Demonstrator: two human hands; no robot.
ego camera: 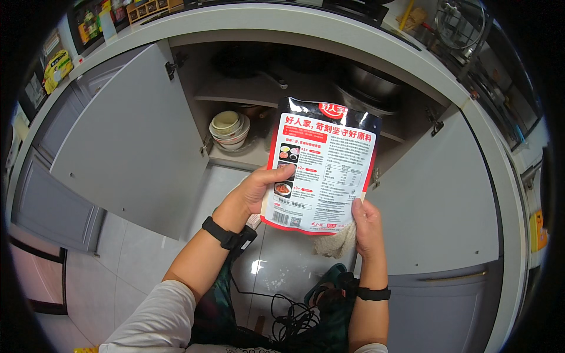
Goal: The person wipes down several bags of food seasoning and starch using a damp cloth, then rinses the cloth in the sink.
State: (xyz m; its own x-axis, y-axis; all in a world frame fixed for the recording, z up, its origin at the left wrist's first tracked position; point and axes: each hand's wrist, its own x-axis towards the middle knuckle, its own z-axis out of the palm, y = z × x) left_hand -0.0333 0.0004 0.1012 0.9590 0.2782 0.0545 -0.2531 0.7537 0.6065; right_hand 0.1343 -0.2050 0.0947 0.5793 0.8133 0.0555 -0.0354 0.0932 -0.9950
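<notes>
A red, black and white food seasoning pouch [322,176] is held up in front of the open cabinet, its printed back towards me. My left hand [260,187] grips its left edge, thumb over the small food pictures. At the lower right edge, my right hand [367,223] pinches the pouch and also has a beige cloth [337,242] hanging below it. Behind the pouch, partly hidden, are the cabinet shelves. A stack of bowls [229,130] sits on the lower shelf, left of the pouch.
Two cabinet doors stand wide, one left [132,141] and one right [437,203]. Metal pots [373,86] and a dark pan [238,61] occupy the upper shelf. The countertop edge [282,20] curves above. A coiled black cable [291,315] lies on the tiled floor by my feet.
</notes>
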